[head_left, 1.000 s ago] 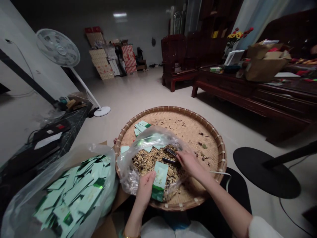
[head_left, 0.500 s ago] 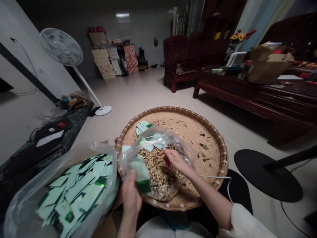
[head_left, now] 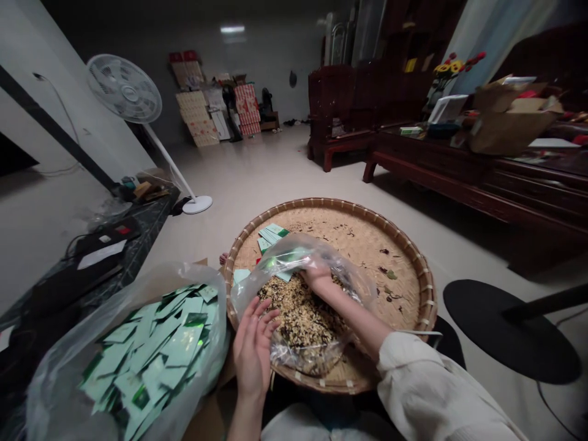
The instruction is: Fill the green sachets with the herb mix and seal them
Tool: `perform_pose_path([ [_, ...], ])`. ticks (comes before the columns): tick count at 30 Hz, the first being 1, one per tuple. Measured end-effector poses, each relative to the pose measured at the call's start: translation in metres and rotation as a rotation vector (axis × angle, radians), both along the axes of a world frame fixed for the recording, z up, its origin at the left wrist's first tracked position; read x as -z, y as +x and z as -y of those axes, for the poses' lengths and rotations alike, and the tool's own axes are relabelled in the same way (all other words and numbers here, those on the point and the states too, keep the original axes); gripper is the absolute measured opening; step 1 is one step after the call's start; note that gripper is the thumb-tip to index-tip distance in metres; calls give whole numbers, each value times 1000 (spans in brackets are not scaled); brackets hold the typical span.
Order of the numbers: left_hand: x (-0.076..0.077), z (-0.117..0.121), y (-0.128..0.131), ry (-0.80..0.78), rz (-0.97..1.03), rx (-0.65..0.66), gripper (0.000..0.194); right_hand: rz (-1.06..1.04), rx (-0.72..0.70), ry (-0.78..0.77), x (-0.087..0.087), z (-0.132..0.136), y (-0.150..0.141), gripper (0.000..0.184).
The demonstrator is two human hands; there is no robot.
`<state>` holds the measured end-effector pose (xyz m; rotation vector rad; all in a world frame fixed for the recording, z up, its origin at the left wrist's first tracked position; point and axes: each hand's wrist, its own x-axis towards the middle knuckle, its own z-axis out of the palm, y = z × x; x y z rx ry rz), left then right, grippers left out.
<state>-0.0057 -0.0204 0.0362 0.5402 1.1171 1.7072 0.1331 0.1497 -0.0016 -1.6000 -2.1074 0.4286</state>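
My left hand (head_left: 254, 343) has its fingers apart and nothing in it, at the left front edge of an open clear plastic bag (head_left: 362, 275). The bag holds a loose mix of pale and dark dried bits (head_left: 298, 312). It lies on a round woven bamboo tray (head_left: 425, 282). My right hand (head_left: 318, 274) reaches into the far side of the bag, near flat pale-green packets (head_left: 285, 274); its fingertips are hidden, so what it touches I cannot make out. More green packets (head_left: 271, 236) lie on the tray behind the bag.
Left of the tray, a big plastic bag (head_left: 50, 380) holds a heap of green packets (head_left: 156, 343). A white standing fan (head_left: 126, 92) stands beyond it. At right are a black round stand base (head_left: 509, 331) and a dark wooden table (head_left: 441, 165) bearing a cardboard box (head_left: 509, 125).
The green packet has left my left hand, whose fingers are now spread. My right hand has moved forward to the bag's far side. The view has shifted slightly.
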Motion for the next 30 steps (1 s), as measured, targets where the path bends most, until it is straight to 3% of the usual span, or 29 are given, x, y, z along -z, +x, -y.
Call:
perform_pose_path([
  [4,14,-7,-3,8,-476,13,46,12,-97,-38,-21,31,25,16],
  [6,18,-10,-2,54,-796,63,50,-49,-291,-49,-37,51,39,12],
  [9,24,-14,-1,99,-1041,175,30,-211,-495,-23,-56,77,50,11],
  [11,26,-13,1,49,-1019,203,19,-345,-447,46,-58,91,49,14],
  [15,27,-3,10,-90,-857,177,23,-473,-256,273,-40,108,35,30],
  [20,23,7,19,-121,-790,189,29,-402,-282,462,-27,118,33,37],
  [27,23,10,21,-102,-881,227,25,-337,-200,524,-34,121,51,14],
  [30,26,9,19,-94,-860,202,24,-293,-211,488,-34,120,56,13],
])
